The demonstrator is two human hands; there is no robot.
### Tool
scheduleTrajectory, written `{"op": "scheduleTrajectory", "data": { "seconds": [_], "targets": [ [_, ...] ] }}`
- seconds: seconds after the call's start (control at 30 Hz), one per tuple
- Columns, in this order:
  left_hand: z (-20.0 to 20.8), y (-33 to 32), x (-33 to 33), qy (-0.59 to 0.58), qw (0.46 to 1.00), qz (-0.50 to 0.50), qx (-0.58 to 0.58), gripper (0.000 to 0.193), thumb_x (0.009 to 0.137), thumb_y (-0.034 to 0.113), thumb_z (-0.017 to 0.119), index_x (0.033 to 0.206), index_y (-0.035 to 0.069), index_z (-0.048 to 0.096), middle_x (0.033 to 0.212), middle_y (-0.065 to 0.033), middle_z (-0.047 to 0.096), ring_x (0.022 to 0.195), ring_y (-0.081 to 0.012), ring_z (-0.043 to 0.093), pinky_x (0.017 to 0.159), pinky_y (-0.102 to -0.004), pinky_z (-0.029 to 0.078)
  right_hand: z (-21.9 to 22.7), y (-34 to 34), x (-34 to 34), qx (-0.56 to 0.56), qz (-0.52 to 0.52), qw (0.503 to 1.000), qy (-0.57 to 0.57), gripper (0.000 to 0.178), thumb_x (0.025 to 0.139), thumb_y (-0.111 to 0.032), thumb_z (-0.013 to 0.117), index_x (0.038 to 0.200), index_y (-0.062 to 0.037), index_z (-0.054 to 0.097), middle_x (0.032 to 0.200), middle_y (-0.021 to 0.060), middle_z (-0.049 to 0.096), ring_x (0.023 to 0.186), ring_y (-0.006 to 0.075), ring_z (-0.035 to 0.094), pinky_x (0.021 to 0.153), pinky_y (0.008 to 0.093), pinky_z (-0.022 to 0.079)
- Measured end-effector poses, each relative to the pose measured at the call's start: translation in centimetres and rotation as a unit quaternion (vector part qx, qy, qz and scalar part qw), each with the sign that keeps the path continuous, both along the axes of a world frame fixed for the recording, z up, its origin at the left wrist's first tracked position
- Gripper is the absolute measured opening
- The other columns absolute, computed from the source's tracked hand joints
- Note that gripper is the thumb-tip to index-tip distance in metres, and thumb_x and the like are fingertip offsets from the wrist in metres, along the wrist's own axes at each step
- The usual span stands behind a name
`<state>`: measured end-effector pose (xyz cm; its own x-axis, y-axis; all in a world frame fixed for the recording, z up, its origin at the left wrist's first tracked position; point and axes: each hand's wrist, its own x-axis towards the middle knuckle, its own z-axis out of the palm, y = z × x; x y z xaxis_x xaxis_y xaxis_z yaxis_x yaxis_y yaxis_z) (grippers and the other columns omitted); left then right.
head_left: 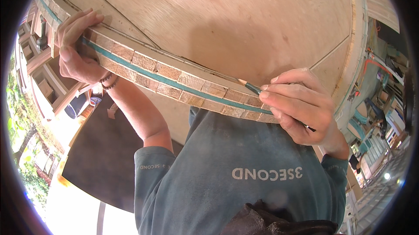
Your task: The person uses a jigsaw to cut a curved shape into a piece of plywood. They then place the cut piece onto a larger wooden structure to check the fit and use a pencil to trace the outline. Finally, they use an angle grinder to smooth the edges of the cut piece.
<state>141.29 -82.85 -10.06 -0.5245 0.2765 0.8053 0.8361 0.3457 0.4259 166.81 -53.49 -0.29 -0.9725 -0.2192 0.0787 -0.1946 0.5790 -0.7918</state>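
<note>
A large round wooden panel (244,3) with a pale plywood face spans the upper view. Small wooden blocks make up its curved rim (168,72), and a teal strip runs between their two rows. Between the fingertips of my right hand (305,106) is a dark green pencil (252,87). Its sharpened end lies by the line where rim and face meet. My left hand (80,47) is closed over the rim farther left, fingers on top and thumb against the side. A beaded bracelet (108,80) circles that wrist.
Wooden frames or cabinets (48,82) stand at the left, with a blue container (76,105) beside them. Below these is a dark panel (104,156). An orange cable or hose (379,63) and workshop clutter lie to the right. Green plants (26,169) show at the far left.
</note>
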Motion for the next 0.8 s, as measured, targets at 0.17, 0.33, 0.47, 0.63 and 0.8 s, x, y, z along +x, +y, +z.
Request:
{"op": "scheduleTrajectory", "data": {
  "seconds": [0.17, 0.33, 0.47, 0.63, 0.8],
  "targets": [
    [0.1, 0.0, -0.1, 0.000, 1.000, -0.009, -0.001, 0.066, 0.102, 0.032, 0.024, 0.081, -0.004, 0.073, 0.069, -0.0130, 0.071, 0.081, -0.0297, 0.070, 0.083, -0.0411, 0.055, -0.1, 0.1, 0.0, -0.005, -0.004, 1.000, 0.006, 0.029, 0.076, 0.004, 0.070, 0.105, 0.0033, 0.076, 0.101, 0.0138, 0.075, 0.091, 0.0331, 0.068, 0.081, 0.0390, 0.056],
    [-0.1, -0.4, -0.4, 0.005, 1.000, -0.015, -0.006, 0.066, 0.103, 0.032, 0.023, 0.082, -0.004, 0.073, 0.069, -0.0129, 0.071, 0.081, -0.0296, 0.070, 0.083, -0.0411, 0.055, 0.3, 0.2, -0.3, -0.002, 0.003, 1.000, -0.006, 0.028, 0.077, 0.004, 0.070, 0.104, 0.0034, 0.076, 0.101, 0.0139, 0.075, 0.091, 0.0336, 0.068, 0.081, 0.0387, 0.056],
    [-0.1, -0.5, -0.2, -0.016, 1.000, -0.011, 0.000, 0.065, 0.103, 0.032, 0.023, 0.082, -0.004, 0.073, 0.070, -0.0127, 0.072, 0.081, -0.0296, 0.070, 0.083, -0.0410, 0.055, 0.8, 0.8, 0.2, 0.010, 0.010, 1.000, -0.020, 0.028, 0.077, 0.004, 0.070, 0.104, 0.0036, 0.075, 0.102, 0.0137, 0.075, 0.092, 0.0338, 0.068, 0.081, 0.0389, 0.056],
    [-0.2, -0.6, -0.6, -0.014, 1.000, -0.027, 0.003, 0.066, 0.103, 0.032, 0.022, 0.081, -0.004, 0.073, 0.070, -0.0127, 0.071, 0.080, -0.0297, 0.070, 0.083, -0.0411, 0.055, 0.7, 0.7, 0.0, 0.003, 0.010, 1.000, -0.018, 0.027, 0.077, 0.003, 0.070, 0.104, 0.0033, 0.075, 0.101, 0.0131, 0.075, 0.093, 0.0338, 0.068, 0.082, 0.0394, 0.056],
    [-0.2, -0.6, -0.4, -0.004, 1.000, -0.019, -0.009, 0.068, 0.103, 0.034, 0.022, 0.081, -0.004, 0.073, 0.071, -0.0132, 0.072, 0.080, -0.0298, 0.070, 0.084, -0.0408, 0.055, 1.5, 1.4, 0.4, 0.019, 0.018, 0.999, -0.040, 0.026, 0.078, 0.003, 0.070, 0.104, 0.0035, 0.075, 0.101, 0.0132, 0.075, 0.093, 0.0340, 0.068, 0.082, 0.0402, 0.056]
  ]
}}
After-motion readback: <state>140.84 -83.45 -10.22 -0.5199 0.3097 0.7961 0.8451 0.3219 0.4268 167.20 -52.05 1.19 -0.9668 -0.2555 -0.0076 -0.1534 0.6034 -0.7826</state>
